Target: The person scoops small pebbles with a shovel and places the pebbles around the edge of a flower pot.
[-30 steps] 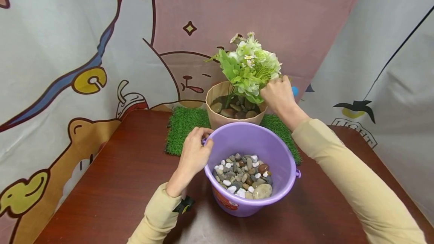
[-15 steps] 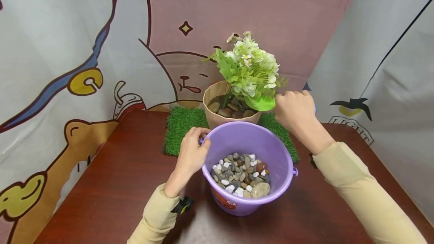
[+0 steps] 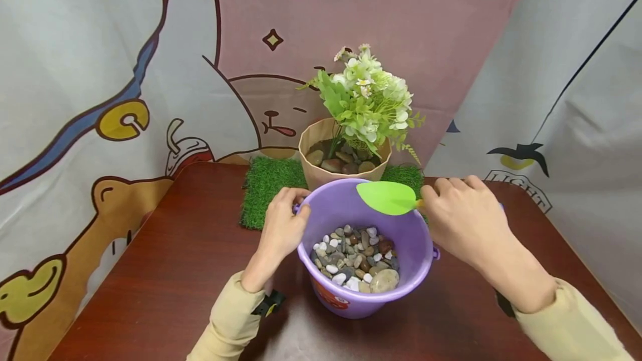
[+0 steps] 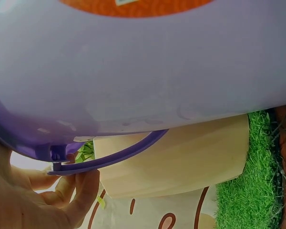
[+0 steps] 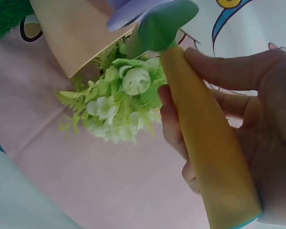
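A purple bucket [image 3: 346, 308] stands on the table, with several pebbles [image 3: 353, 258] of grey, white and brown in its bottom. My left hand [image 3: 283, 227] grips its left rim beside the lug; in the left wrist view the fingers are at the purple bail handle [image 4: 119, 155]. My right hand [image 3: 463, 222] holds a toy trowel by its yellow handle [image 5: 207, 138], to the right of the bucket. The trowel's green blade [image 3: 386, 196] points left over the bucket's far right rim. No stones show on the blade.
Behind the bucket stands a beige flower pot [image 3: 341, 174] with white-green artificial flowers [image 3: 373, 99] and large stones inside. It sits on a green turf mat [image 3: 271, 188]. A printed cloth [image 3: 426, 27] hangs behind the brown table [image 3: 200, 249].
My right hand has come from beside the pot toward me and down to the right of the bucket, bringing the trowel blade over the bucket rim. The left hand keeps its hold.
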`<state>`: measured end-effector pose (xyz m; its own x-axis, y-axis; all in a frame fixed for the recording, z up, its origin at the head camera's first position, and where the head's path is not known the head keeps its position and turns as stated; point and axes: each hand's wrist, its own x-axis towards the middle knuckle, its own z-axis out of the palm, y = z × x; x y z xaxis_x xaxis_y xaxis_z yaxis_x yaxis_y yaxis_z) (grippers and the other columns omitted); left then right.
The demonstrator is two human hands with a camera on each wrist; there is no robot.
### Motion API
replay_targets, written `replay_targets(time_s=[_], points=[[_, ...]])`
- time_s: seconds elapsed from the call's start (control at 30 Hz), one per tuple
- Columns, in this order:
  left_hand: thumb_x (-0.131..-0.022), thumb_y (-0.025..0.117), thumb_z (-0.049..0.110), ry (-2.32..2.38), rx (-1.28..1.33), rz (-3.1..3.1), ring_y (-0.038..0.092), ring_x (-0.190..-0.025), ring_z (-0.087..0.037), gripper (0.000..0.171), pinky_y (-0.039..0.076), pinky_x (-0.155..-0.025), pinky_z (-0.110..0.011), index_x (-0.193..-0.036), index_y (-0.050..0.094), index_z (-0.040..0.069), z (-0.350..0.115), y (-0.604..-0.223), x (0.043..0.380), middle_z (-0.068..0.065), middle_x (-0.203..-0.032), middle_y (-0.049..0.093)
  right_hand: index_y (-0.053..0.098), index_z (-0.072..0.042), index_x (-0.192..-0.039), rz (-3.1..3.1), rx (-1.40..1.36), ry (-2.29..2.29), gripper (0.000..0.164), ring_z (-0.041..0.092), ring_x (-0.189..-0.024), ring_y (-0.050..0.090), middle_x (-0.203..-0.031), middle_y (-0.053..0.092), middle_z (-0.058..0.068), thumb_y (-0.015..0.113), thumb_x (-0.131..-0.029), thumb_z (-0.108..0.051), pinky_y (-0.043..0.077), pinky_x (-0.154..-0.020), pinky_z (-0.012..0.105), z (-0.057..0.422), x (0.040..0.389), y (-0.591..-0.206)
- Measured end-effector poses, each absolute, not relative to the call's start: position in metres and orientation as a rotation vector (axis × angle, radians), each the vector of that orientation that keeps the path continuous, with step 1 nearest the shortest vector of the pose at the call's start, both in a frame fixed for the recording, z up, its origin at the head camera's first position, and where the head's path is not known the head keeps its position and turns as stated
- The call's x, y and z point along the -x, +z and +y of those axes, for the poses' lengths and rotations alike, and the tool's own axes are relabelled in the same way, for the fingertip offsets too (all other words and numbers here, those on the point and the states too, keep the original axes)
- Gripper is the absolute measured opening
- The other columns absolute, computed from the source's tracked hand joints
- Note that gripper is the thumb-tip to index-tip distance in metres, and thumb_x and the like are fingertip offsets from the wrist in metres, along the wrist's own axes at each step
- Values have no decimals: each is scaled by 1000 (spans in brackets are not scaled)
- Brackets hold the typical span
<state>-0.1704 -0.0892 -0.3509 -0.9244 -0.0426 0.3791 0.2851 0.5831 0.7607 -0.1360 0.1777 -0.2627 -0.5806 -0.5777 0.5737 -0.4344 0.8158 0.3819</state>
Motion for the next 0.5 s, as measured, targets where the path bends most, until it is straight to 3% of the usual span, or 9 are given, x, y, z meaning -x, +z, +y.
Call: replay_targets(time_s=[0.2, 0.37, 0.5], points=[[-82, 57, 9, -1277, 200, -2454, 55, -83, -22, 25, 44, -76, -35, -104, 68, 4, -89, -351, 170, -8, -89, 60, 51, -7, -63, -2310, -885, -398, 22, 26, -53, 48, -58, 50, 8, 73, -65, -6, 34, -55, 35, 163, 132, -272], [-82, 57, 8, -1282, 194, -2457, 55, -83, -22, 25, 45, -76, -35, -105, 68, 4, -90, -352, 171, -8, -89, 60, 51, -9, -63, -2281, -1028, -537, 24, 23, -53, 50, -59, 49, 6, 75, -58, -10, 33, -56, 33, 151, 139, -288], [-82, 57, 9, -1276, 193, -2461, 55, -83, -22, 25, 45, -76, -35, -105, 68, 4, -90, -351, 170, -8, -89, 60, 55, -9, -62, -2246, -1119, -594, 21, 21, -54, 50, -58, 49, 4, 76, -59, -10, 37, -60, 35, 143, 147, -300]])
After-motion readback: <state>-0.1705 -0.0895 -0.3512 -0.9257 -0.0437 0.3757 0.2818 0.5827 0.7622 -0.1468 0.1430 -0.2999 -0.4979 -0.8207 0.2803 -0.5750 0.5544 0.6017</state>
